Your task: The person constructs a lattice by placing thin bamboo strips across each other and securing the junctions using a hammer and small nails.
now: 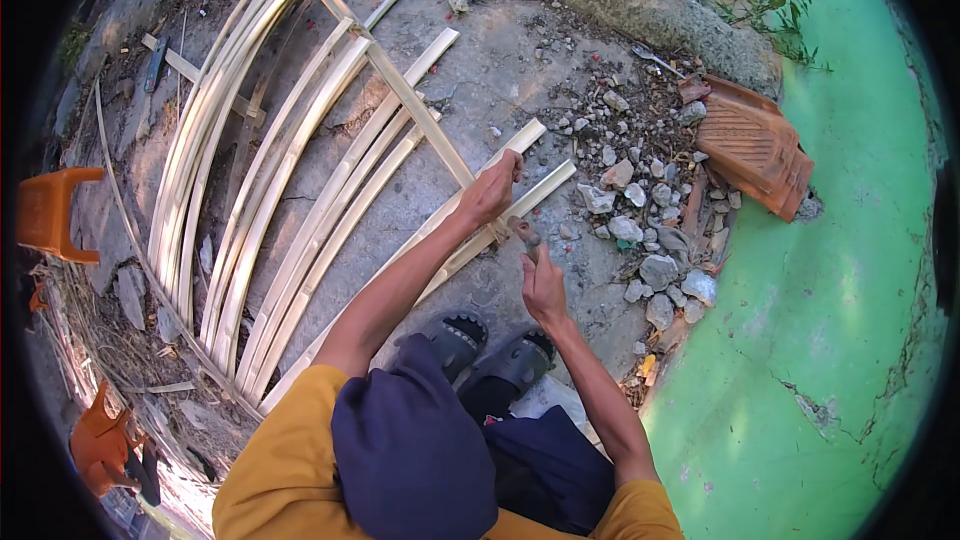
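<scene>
Your right hand gripped the hammer, its head near the lower end of the crosspiece, at the nearest slat. Your left hand was at the crosspiece; its grip could not be determined. Sound practice required clear fingers and square blows.

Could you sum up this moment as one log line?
Left hand: by long pale wooden strip; grip unclear | Right hand: holding dull metal hammer | Nearby: grey stone rubble
</scene>
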Action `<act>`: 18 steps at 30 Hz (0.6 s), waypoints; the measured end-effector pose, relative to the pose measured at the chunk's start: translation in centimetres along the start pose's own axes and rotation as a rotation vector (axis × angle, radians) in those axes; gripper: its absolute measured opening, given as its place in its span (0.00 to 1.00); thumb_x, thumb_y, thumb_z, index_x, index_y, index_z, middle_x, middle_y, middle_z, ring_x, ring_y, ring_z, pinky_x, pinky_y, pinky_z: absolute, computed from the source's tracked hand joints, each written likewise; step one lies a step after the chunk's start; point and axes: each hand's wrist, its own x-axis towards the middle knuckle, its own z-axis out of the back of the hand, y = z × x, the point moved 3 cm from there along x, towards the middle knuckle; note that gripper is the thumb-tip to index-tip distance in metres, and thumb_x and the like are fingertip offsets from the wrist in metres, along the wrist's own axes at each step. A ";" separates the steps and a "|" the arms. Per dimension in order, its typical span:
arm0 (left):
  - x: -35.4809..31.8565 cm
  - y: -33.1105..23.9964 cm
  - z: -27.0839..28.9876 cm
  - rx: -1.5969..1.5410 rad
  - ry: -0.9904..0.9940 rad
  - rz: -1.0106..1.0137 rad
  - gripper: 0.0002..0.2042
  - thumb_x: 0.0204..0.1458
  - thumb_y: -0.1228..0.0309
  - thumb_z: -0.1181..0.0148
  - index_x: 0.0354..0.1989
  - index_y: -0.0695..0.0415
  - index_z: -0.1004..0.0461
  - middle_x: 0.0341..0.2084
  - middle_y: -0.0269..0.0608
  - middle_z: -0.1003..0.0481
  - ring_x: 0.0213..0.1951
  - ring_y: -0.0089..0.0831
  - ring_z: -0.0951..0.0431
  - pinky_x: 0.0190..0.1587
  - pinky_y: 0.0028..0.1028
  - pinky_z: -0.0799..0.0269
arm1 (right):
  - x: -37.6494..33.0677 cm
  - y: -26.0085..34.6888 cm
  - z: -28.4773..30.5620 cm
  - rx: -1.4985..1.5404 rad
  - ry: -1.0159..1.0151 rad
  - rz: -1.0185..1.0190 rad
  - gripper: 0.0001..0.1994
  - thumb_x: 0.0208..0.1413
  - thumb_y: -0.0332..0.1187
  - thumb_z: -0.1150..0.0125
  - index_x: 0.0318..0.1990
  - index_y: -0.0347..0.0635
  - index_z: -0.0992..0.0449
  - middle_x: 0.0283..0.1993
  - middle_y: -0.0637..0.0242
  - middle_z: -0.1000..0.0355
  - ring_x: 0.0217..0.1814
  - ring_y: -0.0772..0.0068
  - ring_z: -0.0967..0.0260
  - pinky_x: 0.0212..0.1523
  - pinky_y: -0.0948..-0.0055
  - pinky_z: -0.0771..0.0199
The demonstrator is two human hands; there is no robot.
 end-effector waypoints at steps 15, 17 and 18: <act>-1.0 -1.1 1.8 -0.127 -0.131 -0.048 0.08 0.65 0.82 0.52 0.48 0.60 0.41 0.30 0.47 0.34 0.33 0.41 0.30 0.40 0.36 0.30 | 0.2 -1.1 3.5 -0.015 -0.110 -0.081 0.14 0.73 0.42 0.51 0.47 0.37 0.32 0.31 0.37 0.25 0.37 0.28 0.25 0.34 0.42 0.31; -2.5 -3.7 2.6 -0.180 -0.249 -0.056 0.10 0.63 0.81 0.46 0.49 0.61 0.38 0.32 0.47 0.34 0.35 0.39 0.30 0.42 0.36 0.29 | 0.3 -2.5 7.0 -0.151 -0.099 -0.113 0.15 0.72 0.43 0.50 0.48 0.38 0.32 0.30 0.38 0.25 0.37 0.29 0.24 0.34 0.41 0.30; -3.4 -4.0 3.4 -0.176 -0.254 -0.064 0.10 0.63 0.81 0.46 0.49 0.61 0.38 0.32 0.47 0.34 0.35 0.39 0.30 0.42 0.36 0.29 | 0.3 -3.3 8.2 -0.149 -0.102 -0.104 0.15 0.72 0.43 0.50 0.48 0.38 0.32 0.30 0.38 0.25 0.37 0.29 0.24 0.34 0.41 0.30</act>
